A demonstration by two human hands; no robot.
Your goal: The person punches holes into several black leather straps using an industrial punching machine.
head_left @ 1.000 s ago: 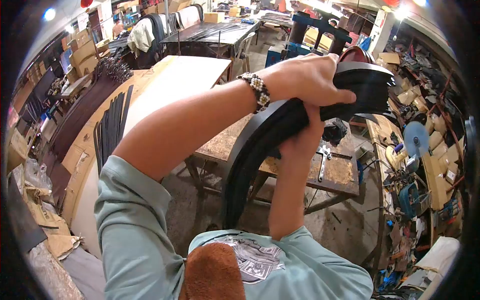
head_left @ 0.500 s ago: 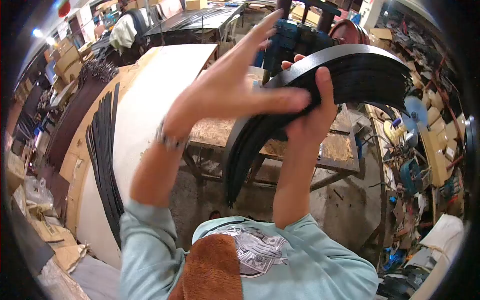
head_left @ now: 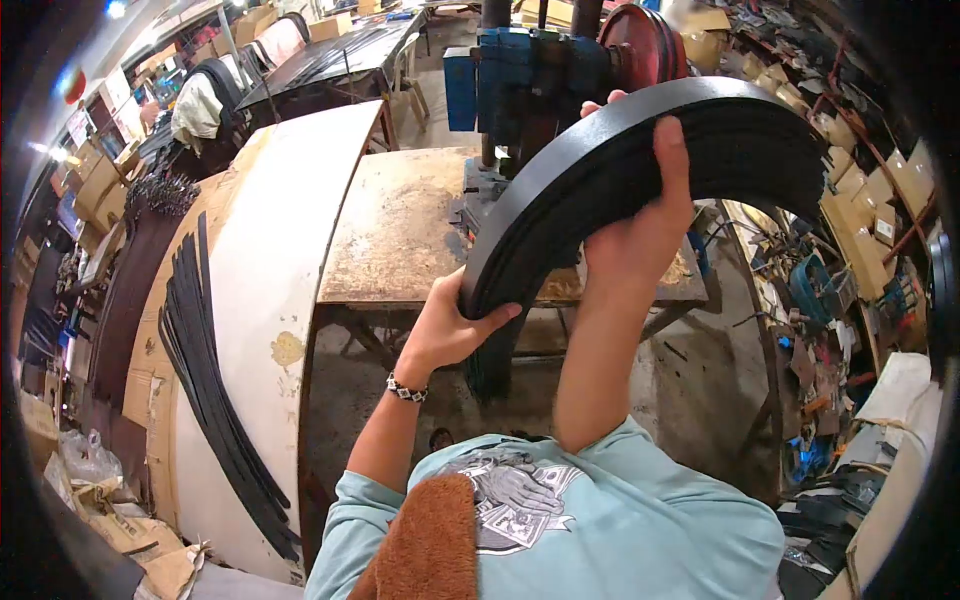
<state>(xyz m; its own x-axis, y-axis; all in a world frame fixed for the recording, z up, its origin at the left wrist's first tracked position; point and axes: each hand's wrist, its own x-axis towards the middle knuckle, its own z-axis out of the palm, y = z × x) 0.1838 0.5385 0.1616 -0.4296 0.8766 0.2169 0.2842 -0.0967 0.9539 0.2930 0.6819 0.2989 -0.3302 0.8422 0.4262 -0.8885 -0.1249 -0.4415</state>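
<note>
Landmark = the scuffed tan wooden worktable [head_left: 390, 225]. Long white-faced board [head_left: 270, 240] lies to its left; blue metal machine w/ red wheel [head_left: 545, 90] stands at its far side. Thick arched bundle of flat black strips [head_left: 560, 190] is held up over the table's near edge, one end hanging low in front of it, the other reaching out past its right side. Loose fan of thin black strips [head_left: 215, 370] rests on the board, left of the table.

To handle the bundle well: prob. best to keep strip edges flush, press evenly w/ both hands & carry the wt. near mid-arch. Far end has no support & looks ragged, so it could splay.

R hand [head_left: 640, 215]: wrapped round mid-arch, above the table; thumb up flat on the near face, 2 fingertips showing over the top edge. L hand [head_left: 445, 325]: clasped on the low end, by the table's near edge, thumb across the strips; fingers mostly hidden, exact curl can't tell.
</note>
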